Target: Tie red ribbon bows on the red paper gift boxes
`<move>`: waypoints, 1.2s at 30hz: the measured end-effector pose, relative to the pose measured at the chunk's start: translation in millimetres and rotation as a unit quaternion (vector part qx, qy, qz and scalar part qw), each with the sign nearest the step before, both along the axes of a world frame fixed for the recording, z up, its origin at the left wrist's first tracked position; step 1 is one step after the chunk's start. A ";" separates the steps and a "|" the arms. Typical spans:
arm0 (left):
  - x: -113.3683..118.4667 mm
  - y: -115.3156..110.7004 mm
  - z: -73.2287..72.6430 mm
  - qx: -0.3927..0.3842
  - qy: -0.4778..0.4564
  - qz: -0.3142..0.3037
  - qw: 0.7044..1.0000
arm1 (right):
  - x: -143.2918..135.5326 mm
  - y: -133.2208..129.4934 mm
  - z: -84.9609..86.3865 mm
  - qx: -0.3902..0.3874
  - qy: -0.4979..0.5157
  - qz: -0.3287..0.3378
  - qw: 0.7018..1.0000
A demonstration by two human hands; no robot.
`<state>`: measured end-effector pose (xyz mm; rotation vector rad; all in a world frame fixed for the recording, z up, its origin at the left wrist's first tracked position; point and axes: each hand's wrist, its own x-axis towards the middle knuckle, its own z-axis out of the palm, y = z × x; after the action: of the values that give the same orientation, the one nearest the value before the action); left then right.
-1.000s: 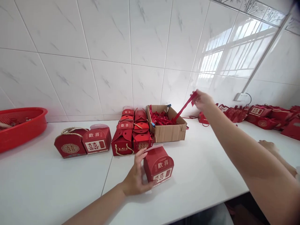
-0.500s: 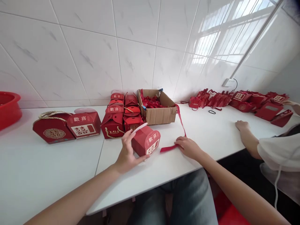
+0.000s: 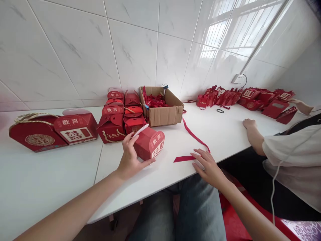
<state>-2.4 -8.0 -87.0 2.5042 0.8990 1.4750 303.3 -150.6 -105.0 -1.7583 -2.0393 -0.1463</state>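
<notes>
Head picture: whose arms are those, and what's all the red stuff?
There's no robot here. A person wears a camera on their head, looking forward and down at their own bare hands. The left hand holds a small red box. The right hand, fingers spread, is at a red ribbon that trails from the cardboard box, where more red strips lie. Other red boxes stand on the white table, some with rope handles. The hand at the far right belongs to somebody else.
</notes>
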 end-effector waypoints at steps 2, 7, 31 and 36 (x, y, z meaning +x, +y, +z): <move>0.4 -0.6 -0.1 0.003 0.002 0.001 1.000 | -8.7 4.6 5.7 0.020 0.000 0.032 0.999; -1.6 -3.9 3.4 0.004 -0.001 -0.002 1.000 | -30.9 12.6 10.8 -0.025 -0.013 0.133 0.991; 18.5 19.4 124.9 -0.210 0.298 0.002 0.931 | -61.9 71.8 111.6 -0.206 0.590 0.162 0.764; 21.1 22.2 128.1 -0.233 0.310 -0.010 0.922 | -75.4 98.7 109.2 -0.231 0.573 0.162 0.769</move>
<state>18.8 14.2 41.1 2.5829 1.1270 0.3509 227.9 -51.9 4.2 -1.1139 -1.3728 1.3082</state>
